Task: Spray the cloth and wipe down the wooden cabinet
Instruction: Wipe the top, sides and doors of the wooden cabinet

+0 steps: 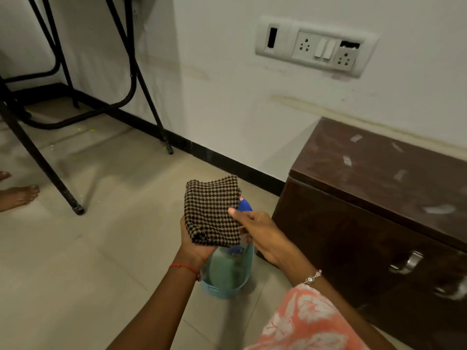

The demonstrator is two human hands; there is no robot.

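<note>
Your left hand point(194, 245) cups the folded cloth point(211, 210) flat for spraying; your right hand point(260, 232) pinches its edge above the spray bottle point(228, 269), beside the cabinet point(379, 198).

cloth point(212, 210): black/tan houndstooth check. bottle point(228, 270): pale teal liquid, light blue base, blue top. cabinet point(374, 198): dark brown wood, whitish smears on top, silver handle point(406, 262). sleeve point(307, 322): coral with white leaf print. floor point(101, 243): beige tile. wall point(227, 84): white, black skirting point(202, 150).

Folded checked cloth point(211, 210) above spray bottle point(228, 270) (blue-capped), dusty wooden cabinet point(374, 198) rightward
</note>
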